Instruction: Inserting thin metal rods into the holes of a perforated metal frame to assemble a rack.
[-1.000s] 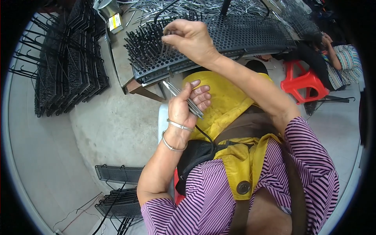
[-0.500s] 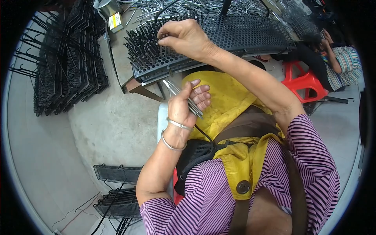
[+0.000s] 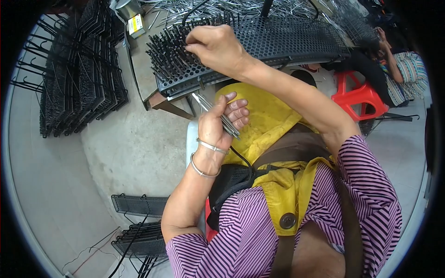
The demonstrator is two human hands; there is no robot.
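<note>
My left hand (image 3: 214, 121) is closed around a small bundle of thin silver metal rods (image 3: 199, 101), held in front of the yellow apron (image 3: 273, 109). Their ends stick out past the thumb and below the palm. My right hand (image 3: 218, 48) reaches over a black perforated rack (image 3: 287, 39) on the bench, thumb and forefinger pinched together. Whatever is between those fingertips is too small or hidden to name. Next to them, many dark upright rods (image 3: 167, 53) stand in the holes at the rack's left end.
Loose silver rods (image 3: 185, 14) lie piled behind the rack, near a yellow-and-white box (image 3: 136, 26) and a metal can (image 3: 129, 8). Stacked black racks (image 3: 76, 78) stand at left, more racks (image 3: 141, 204) lower left. A person (image 3: 403, 74) sits at right by a red stool (image 3: 359, 97).
My right hand has shifted very slightly among the upright rods, fingers still pinched. My left hand holds its bundle in the same place. The other person's arm at right has moved a little.
</note>
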